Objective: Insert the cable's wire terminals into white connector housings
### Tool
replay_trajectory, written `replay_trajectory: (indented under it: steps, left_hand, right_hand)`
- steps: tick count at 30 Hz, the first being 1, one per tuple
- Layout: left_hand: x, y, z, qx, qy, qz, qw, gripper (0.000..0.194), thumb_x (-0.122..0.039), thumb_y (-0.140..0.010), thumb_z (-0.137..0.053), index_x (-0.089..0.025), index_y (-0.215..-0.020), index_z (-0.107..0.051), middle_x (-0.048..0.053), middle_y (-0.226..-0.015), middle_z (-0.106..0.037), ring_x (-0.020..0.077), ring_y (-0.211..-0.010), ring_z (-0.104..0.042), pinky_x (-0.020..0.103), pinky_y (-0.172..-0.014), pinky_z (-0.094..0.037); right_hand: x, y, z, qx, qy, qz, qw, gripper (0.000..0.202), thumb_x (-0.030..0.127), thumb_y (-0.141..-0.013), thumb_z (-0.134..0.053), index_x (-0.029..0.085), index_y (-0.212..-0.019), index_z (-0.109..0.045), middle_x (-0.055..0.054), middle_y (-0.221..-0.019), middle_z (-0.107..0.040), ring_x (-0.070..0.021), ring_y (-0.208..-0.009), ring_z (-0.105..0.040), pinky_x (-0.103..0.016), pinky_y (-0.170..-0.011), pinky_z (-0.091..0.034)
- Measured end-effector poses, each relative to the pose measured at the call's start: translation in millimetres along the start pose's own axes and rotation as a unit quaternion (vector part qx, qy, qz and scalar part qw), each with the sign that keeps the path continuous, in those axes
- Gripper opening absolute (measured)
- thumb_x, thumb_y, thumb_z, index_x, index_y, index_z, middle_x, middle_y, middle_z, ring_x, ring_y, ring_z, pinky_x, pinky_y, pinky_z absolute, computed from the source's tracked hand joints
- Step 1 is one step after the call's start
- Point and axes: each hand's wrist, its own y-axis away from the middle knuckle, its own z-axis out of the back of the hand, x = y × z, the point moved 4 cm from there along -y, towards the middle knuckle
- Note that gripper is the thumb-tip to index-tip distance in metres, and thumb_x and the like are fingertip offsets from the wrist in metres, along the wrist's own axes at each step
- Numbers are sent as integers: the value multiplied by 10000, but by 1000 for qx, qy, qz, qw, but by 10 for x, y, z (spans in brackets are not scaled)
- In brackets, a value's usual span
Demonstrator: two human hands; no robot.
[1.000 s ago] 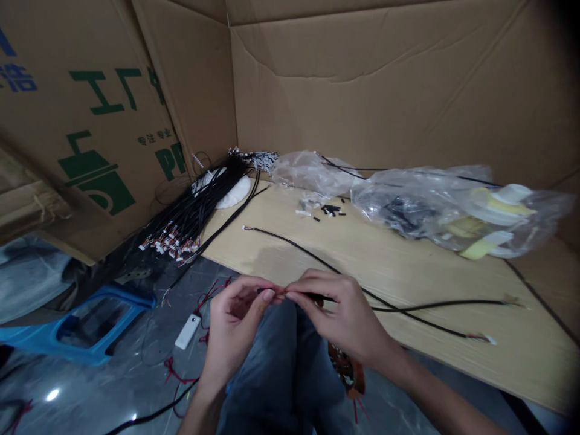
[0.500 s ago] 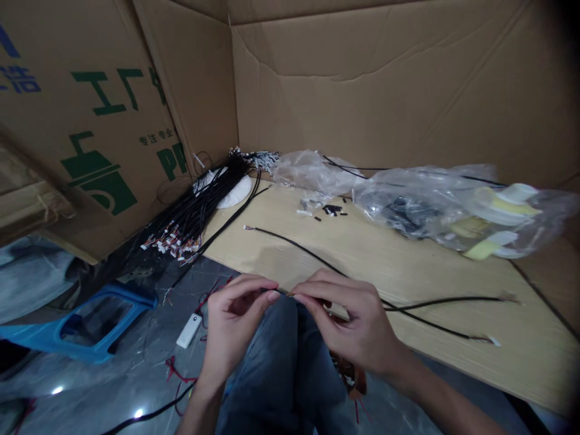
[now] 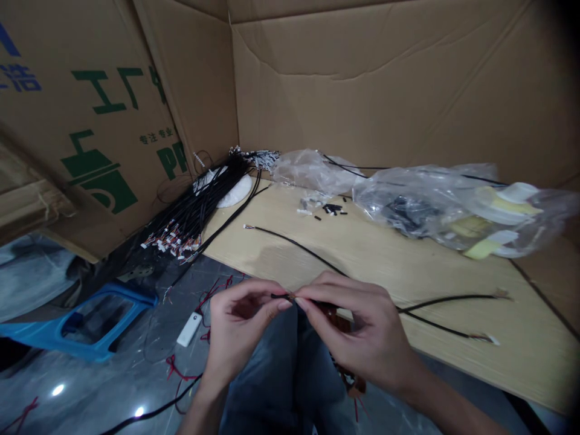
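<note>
Black cable end [image 3: 290, 296] is right between the two pinches, up over the person's jeans [image 3: 269, 368] and just off the near edge of the wooden board [image 3: 371, 241]. Long axis goes pretty much left to right, so it's lined up fingertip to fingertip. Left hand [image 3: 242, 320] has thumb and finger closed on the dark tip [image 3: 277, 296], right hand [image 3: 362, 317] pinches it from the right, and the fingertips nearly touch, so neither hand's really nearer. Can't tell if that tip is a separate sleeve, too small. Another black length [image 3: 448, 299] comes out rightward past the right hand; no idea if it's the same cable.
</note>
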Motion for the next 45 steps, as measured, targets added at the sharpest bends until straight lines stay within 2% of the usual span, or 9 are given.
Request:
replay_trajectory:
  steps: [8,17,25,31,39,42,45]
  left_hand:
    - [-31,5,-16,-34,23,-4,999,235,-4,-638,-741,-227,-712,-723,-47,-727,-721,58,-708,-679,79,-671,-546]
    - [-14,8,-36,-28,57,47,997,179,-16,-674,-728,-180,-745,-739,-24,-626,-714,60,-544,-665,78,-559,-547]
    - [73,38,-42,4,127,80,989,49,-109,-734,-736,-124,-768,-703,-20,-644,-713,67,-556,-669,131,-556,-569]
    - [99,29,-69,25,148,109,983,104,-191,-739,-750,-110,-772,-694,-15,-623,-703,74,-549,-667,141,-547,-570]
    - [102,3,-14,35,79,82,993,155,-252,-722,-765,-113,-762,-711,15,-636,-704,103,-549,-671,180,-545,-584]
    - [41,0,-4,31,33,44,998,41,-175,-725,-753,-152,-752,-731,13,-675,-714,95,-577,-670,161,-554,-576]
    - [-39,17,-15,10,-20,-7,1000,157,-65,-701,-743,-209,-764,-748,-7,-744,-727,79,-686,-676,117,-643,-560]
  right_hand:
    - [28,23,17,4,15,35,999,129,10,-790,-567,84,-772,-672,-64,-710,-630,-108,-627,-558,-219,-559,-446]
    - [74,77,18,15,93,146,985,168,-36,-781,-569,77,-885,-636,-100,-782,-641,-151,-701,-572,-270,-604,-475]
    - [94,81,17,28,93,117,988,156,19,-821,-521,134,-799,-624,-70,-764,-638,-141,-682,-580,-247,-580,-472]
    - [86,57,19,46,70,120,989,151,-8,-807,-535,123,-793,-606,-82,-766,-638,-150,-694,-571,-261,-603,-467]
    - [72,12,71,84,57,49,994,135,40,-832,-547,129,-784,-636,-43,-745,-628,-103,-649,-565,-208,-571,-443]
    - [62,-20,69,87,67,47,993,133,38,-837,-544,119,-786,-637,-49,-749,-632,-109,-663,-573,-212,-582,-452]
    - [49,-4,45,83,89,70,990,141,32,-843,-529,112,-759,-609,-73,-770,-637,-137,-692,-576,-247,-606,-465]
